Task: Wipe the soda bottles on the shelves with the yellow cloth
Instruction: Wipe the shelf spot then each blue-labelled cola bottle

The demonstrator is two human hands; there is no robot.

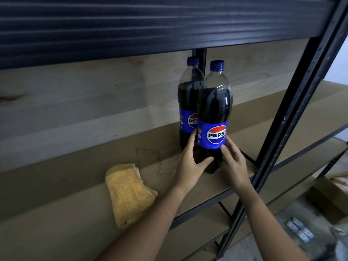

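Note:
Two Pepsi bottles with blue caps and dark soda stand upright on the brown shelf board (75, 185), near its right end. The front bottle (214, 110) touches the rear bottle (188, 95), which stands behind it to the left. My left hand (190, 166) grips the front bottle's lower left side, thumb across the base and fingers up between the two bottles. My right hand (235, 166) holds its lower right side, thumb at the label's bottom edge and fingers hidden behind. The yellow cloth (128, 193) lies crumpled on the shelf to the left of my arms, and neither hand touches it.
A dark metal beam (150, 25) of the shelf above hangs close over the bottle caps. A black upright post (293, 117) stands just right of the bottles. Lower right, a cardboard box (327, 196) and small packets (299, 229) lie on the floor.

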